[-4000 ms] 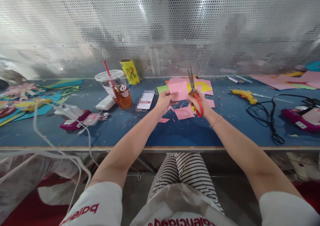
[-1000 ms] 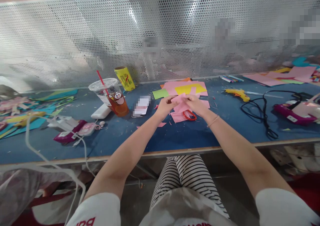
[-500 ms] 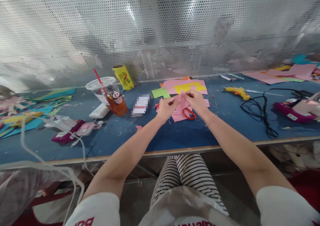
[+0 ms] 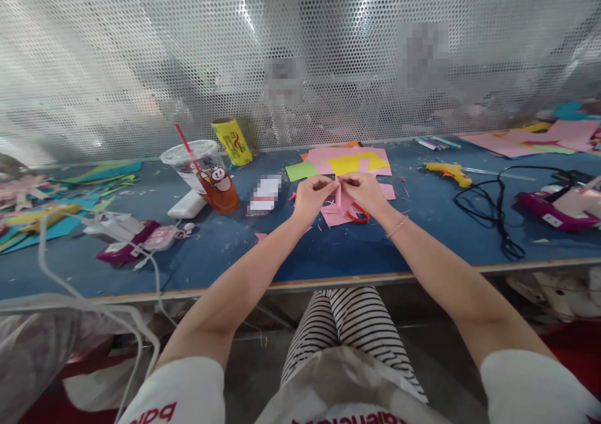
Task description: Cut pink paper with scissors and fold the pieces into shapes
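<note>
Pinching with thumb and fingers, the left hand (image 4: 313, 197) and the right hand (image 4: 369, 192) hold together one small pink paper (image 4: 339, 193). Both hands are nearly closed, and their fingertips come very near to each other at the upper part of this paper. The paper looks folded and narrow, and it stands almost upright between the two hands, with its lower part hanging below the fingers. How exactly the fold goes, I cannot tell, because the fingers cover some of it.

Below the hands, on the blue table (image 4: 347, 255), lie pink scraps (image 4: 334, 217). The red handle (image 4: 360, 215) of the scissors shows just under the right hand; the blades are hidden. Behind the hands there are larger pink sheets (image 4: 322, 155), with a yellow paper (image 4: 347, 163) on top of them and a green paper (image 4: 300, 172) at their left side. To the left of the left hand lies a phone (image 4: 265, 193), and farther left stands a plastic cup (image 4: 221, 191) with a red straw (image 4: 183, 139).
</note>
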Tool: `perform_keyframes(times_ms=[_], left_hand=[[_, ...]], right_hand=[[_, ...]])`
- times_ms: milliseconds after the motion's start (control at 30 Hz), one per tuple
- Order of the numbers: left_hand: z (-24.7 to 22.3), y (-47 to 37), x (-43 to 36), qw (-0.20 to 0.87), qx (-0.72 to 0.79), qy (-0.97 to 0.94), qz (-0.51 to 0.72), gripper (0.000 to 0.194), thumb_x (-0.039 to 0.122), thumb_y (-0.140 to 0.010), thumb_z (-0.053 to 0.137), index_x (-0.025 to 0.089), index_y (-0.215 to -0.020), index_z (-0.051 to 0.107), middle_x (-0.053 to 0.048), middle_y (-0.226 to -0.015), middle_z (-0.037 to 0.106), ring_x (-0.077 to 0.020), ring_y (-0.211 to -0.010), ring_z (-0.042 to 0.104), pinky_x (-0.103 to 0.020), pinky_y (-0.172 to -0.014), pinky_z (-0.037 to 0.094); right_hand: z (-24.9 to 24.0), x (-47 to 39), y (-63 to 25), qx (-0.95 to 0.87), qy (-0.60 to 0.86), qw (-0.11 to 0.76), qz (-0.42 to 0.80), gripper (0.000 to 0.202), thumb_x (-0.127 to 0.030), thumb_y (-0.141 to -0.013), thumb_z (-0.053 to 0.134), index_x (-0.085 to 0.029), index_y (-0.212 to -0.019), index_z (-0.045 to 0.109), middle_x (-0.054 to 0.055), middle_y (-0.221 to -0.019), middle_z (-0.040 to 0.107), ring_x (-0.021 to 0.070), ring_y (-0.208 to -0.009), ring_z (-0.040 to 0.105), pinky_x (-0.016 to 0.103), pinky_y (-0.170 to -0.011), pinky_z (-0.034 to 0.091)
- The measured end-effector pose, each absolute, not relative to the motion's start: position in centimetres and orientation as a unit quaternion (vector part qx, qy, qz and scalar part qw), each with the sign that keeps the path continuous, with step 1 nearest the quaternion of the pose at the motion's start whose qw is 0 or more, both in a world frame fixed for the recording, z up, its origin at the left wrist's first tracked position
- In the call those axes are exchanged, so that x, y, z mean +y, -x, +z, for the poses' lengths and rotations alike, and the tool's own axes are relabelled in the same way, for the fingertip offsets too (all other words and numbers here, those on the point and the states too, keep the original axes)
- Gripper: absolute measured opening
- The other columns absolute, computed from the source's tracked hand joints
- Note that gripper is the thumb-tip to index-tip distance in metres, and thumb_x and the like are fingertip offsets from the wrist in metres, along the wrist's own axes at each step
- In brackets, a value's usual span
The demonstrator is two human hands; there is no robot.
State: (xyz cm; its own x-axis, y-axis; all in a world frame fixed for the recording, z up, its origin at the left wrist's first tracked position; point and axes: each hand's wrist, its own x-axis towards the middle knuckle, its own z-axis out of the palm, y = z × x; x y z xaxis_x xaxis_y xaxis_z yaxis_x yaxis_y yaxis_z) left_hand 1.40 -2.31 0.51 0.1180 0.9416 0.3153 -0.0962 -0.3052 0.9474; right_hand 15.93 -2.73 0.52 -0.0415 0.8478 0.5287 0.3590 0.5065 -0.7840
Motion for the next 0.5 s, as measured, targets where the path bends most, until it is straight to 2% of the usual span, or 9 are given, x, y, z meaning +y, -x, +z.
perform_keyframes(times_ms=[133,300,400,500], left_hand=[[0.41,-1.44,-2.22,0.475,0.36,-0.572,0.563,0.029,0.035,-0.059,0.074,0.016,-0.079,0.064,-0.001,-0.072,0.062,-0.0101,-0.063,0.058,-0.025,-0.058,0.052],[0.73,-1.42,-2.55,0.479,0.341,-0.585,0.559,0.031,0.032,-0.06,0.073,0.017,-0.085,0.065,-0.001,-0.079,0.062,-0.0092,-0.064,0.058,-0.025,-0.058,0.053],[0.94,-1.23,-2.42,0.478,0.332,-0.578,0.572,0.023,0.03,-0.061,0.072,0.016,-0.075,0.062,0.0,-0.075,0.06,-0.0094,-0.065,0.058,-0.026,-0.06,0.054],[1.11,-0.87,-1.88,0.48,0.322,-0.539,0.613,0.02,0.027,-0.062,0.072,0.016,-0.071,0.058,0.002,-0.072,0.059,-0.008,-0.065,0.058,-0.026,-0.065,0.054]], right_hand=[[0.56,-2.89,-15.67,-0.677,0.436,0.534,0.259,0.015,-0.024,-0.073,0.056,-0.02,-0.081,0.068,0.004,-0.086,0.071,0.0174,-0.081,0.064,0.035,-0.08,0.048],[0.54,-2.67,-15.44,-0.647,0.412,0.562,0.31,0.015,-0.022,-0.067,0.06,-0.018,-0.082,0.061,0.004,-0.081,0.067,0.0147,-0.074,0.062,0.032,-0.074,0.049],[0.6,-2.53,-15.8,-0.635,0.403,0.578,0.317,0.015,-0.028,-0.068,0.063,-0.019,-0.078,0.057,0.003,-0.08,0.064,0.0139,-0.076,0.061,0.031,-0.076,0.049],[0.71,-2.56,-16.41,-0.597,0.393,0.602,0.355,0.023,-0.042,-0.075,0.057,-0.02,-0.081,0.057,0.004,-0.089,0.063,0.0141,-0.081,0.06,0.03,-0.074,0.05]])
